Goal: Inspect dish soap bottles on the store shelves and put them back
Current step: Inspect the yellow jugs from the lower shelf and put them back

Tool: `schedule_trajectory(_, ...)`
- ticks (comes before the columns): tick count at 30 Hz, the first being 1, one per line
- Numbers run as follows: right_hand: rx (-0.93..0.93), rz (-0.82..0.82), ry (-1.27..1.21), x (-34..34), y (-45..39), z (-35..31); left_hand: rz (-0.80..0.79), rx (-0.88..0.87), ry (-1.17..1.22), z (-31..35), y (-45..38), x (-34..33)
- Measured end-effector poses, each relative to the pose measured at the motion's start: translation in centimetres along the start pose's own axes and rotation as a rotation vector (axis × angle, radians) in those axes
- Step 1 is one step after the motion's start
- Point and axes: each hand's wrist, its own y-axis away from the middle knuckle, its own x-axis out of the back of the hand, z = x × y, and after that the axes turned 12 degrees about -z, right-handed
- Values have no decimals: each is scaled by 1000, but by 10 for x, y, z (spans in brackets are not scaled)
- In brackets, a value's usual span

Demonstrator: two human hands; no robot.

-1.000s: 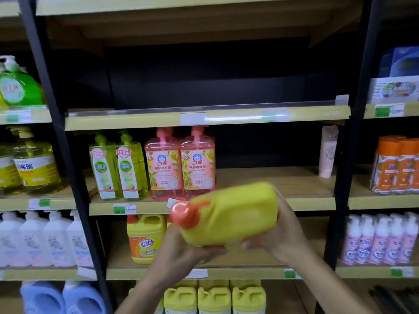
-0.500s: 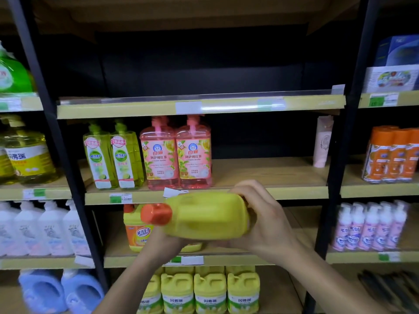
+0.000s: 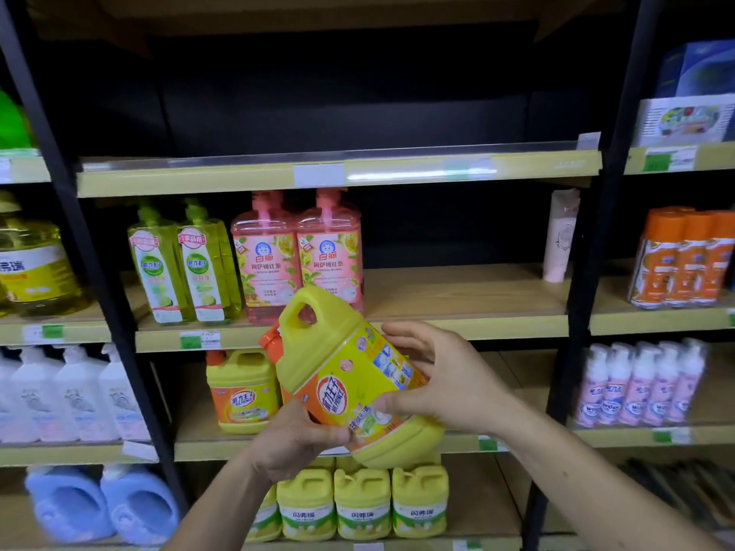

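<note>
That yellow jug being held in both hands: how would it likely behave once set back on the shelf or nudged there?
The yellow jug looks like rigid moulded plastic with a wide flat base, so it probably stands steady. If full, it is likely heavy for its size; both the left hand and right hand support it. Its glossy label may be slippery.

In front of me stands a store shelving unit (image 3: 338, 177) with pale yellow-green shelf edges and wooden boards, carried by black metal uprights (image 3: 592, 272). The back panel (image 3: 338, 113) behind the shelves is dark, almost black, and the top bay sits in deep shadow. A clear plastic price rail (image 3: 397, 155) runs along the upper shelf edge and catches a streak of light. Small white and green price tags (image 3: 199, 340) are stuck along the shelf fronts. Bays of the same build continue to my left and right. The wooden underside of a higher shelf (image 3: 318, 13) closes off the top of my view.
</note>
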Motion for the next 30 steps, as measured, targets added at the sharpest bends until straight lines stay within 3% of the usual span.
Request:
schedule_trajectory(4, -77, 63, 134, -10, 0, 53, 120, 59, -320, -11, -13, 2)
schedule_trajectory(7, -180, 135, 60, -27, 2, 108, 334, 97, -657, -33, -28, 0)
schedule_trajectory(11, -182, 218, 10, -41, 4, 173, 411, 61, -867, -75, -55, -3)
schedule_trajectory(16, -186, 227, 46, -41, -29, 220, 540, 69, -771, -111, -96, 5)
schedule_trajectory(24, -265, 136, 81, -42, -99, 274, 721, 175, -839, -138, -131, 38)
schedule_trajectory(30, -337, 61, 48, -40, -127, 288, 731, 296, -861, -144, -139, 56)
